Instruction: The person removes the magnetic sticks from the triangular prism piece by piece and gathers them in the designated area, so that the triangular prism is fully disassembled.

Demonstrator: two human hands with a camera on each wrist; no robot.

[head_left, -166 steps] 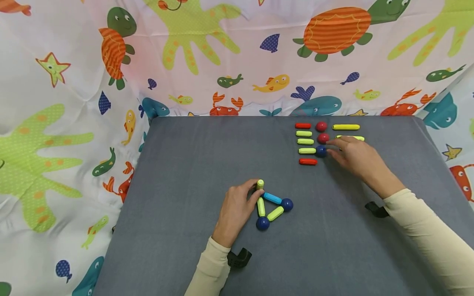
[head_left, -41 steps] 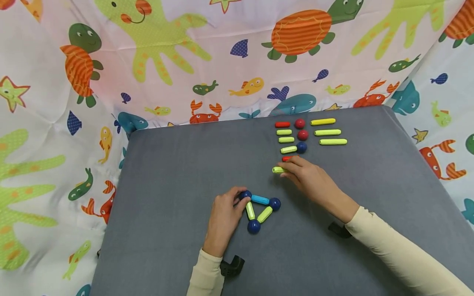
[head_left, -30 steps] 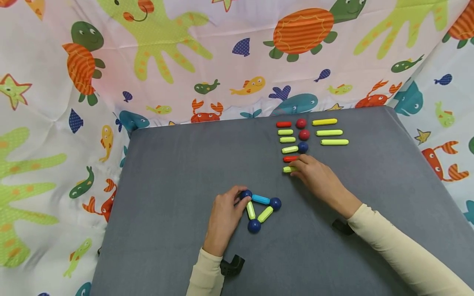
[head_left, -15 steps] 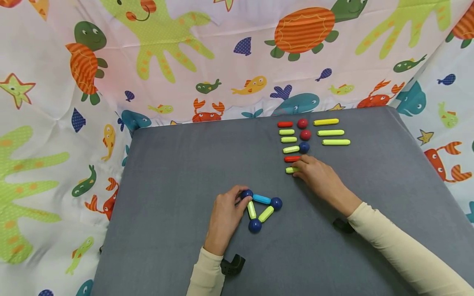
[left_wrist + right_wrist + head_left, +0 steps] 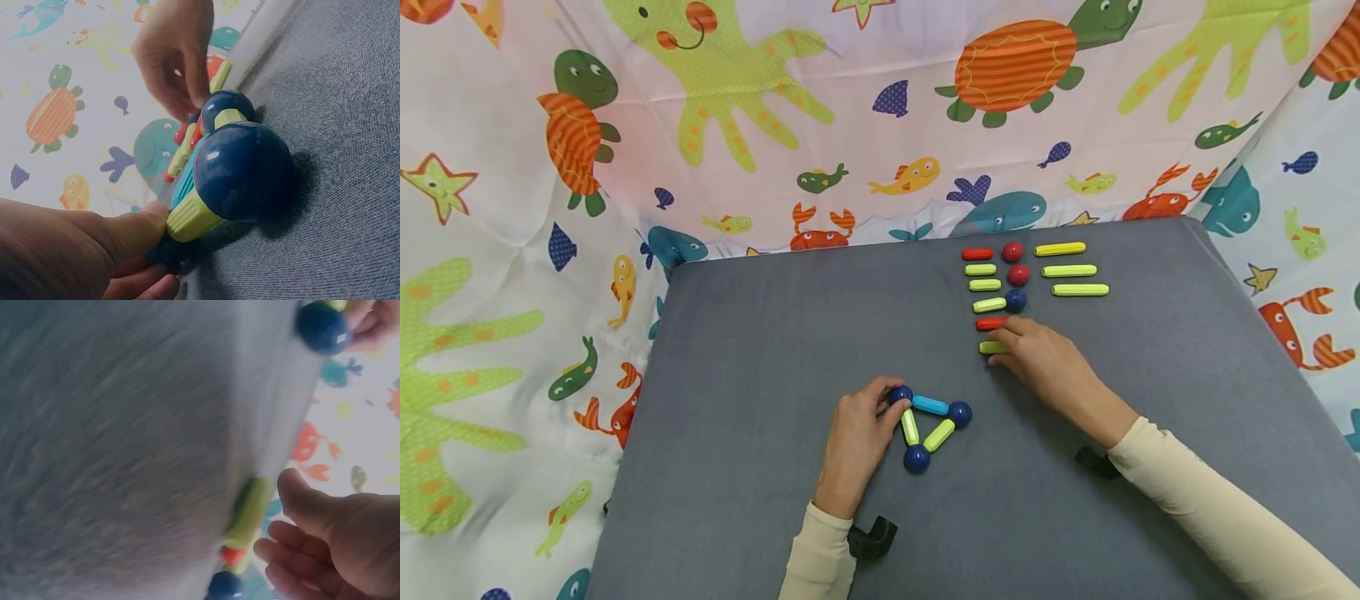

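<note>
My left hand pinches a dark blue ball between thumb and fingers, at the top left corner of a flat triangle. Two more blue balls, one right and one near, form the other corners. A light blue stick and two yellow-green sticks, left and right, join them. At the right end of another short yellow-green stick is my right hand; in the right wrist view its thumb and fingers stand apart, beside that stick.
Beyond the right hand lie a red stick, a yellow-green stick touching a blue ball, and more short sticks. Two red balls and several long yellow sticks are farther right on the grey table.
The right hand moved from the far sticks towards me, bringing a short yellow-green stick below the red one, and its fingers parted. A stick once in the left hand's grip is gone; the ball stays.
</note>
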